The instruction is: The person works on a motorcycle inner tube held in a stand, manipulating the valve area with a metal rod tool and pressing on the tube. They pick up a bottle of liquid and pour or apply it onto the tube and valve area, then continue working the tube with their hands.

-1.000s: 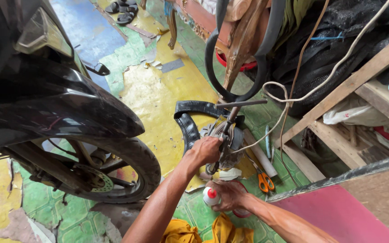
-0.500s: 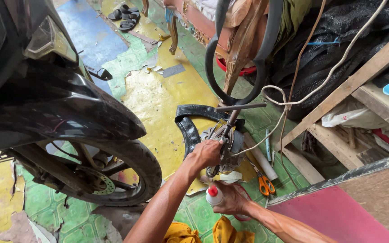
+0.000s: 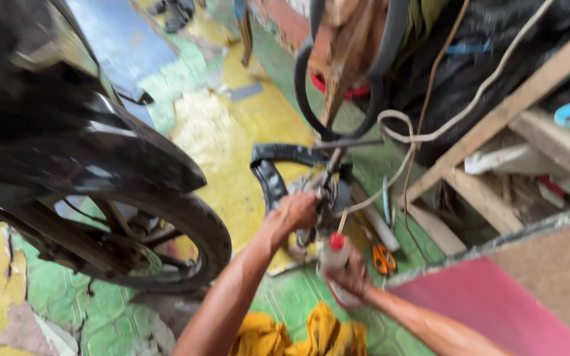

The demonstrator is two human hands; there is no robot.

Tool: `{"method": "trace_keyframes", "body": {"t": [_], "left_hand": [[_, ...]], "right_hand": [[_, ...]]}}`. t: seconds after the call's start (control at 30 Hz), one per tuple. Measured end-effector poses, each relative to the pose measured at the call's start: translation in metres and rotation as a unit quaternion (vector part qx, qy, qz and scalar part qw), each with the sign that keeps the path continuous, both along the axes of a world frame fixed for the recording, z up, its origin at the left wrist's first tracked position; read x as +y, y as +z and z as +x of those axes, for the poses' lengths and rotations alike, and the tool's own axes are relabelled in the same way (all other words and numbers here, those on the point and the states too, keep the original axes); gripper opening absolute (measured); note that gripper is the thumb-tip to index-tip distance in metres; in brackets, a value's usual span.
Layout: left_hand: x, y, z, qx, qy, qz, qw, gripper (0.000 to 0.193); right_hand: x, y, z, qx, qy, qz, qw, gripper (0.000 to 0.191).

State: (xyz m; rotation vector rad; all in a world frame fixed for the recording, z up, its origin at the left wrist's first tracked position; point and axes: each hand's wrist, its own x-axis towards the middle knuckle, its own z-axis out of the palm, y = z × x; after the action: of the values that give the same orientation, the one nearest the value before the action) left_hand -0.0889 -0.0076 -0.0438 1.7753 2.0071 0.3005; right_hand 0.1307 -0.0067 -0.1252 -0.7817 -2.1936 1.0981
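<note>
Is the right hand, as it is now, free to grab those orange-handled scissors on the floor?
Probably not at once: the right hand is wrapped around a small bottle with a red cap. The scissors lie just beside it on the green floor, with nothing between them.

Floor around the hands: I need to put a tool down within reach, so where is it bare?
The yellow floor patch between the motorcycle wheel and the black tyre strip lies bare. It is crowded right of the left hand and the right hand with its red-capped bottle: orange scissors, cord and wooden frame.
</note>
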Motion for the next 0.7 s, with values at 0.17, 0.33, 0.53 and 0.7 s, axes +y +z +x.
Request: {"method": "trace_keyframes", "body": {"t": [0.17,0.33,0.53,0.7], "left_hand": [[0.003,-0.003,-0.001,0.004,-0.011,-0.01,1.0,0.023],[0.0,0.0,-0.002,-0.013,-0.001,-0.042,0.999,0.027],[-0.003,-0.002,-0.007,-0.01,-0.012,0.007,1.0,0.04],[-0.004,-0.009,-0.011,-0.015,-0.016,0.033,0.999,0.05]], "right_hand": [[0.018,0.006,0.005,-0.111,-0.087,-0.037,0.989,0.054],[0.027,0.013,0.0,-0.162,-0.091,-0.072,0.98,0.051],[0.031,0.011,0.0,-0.199,-0.11,-0.106,0.968,0.057],[0.033,0.007,0.004,-0.224,-0.114,-0.099,0.963,0.063]]}}
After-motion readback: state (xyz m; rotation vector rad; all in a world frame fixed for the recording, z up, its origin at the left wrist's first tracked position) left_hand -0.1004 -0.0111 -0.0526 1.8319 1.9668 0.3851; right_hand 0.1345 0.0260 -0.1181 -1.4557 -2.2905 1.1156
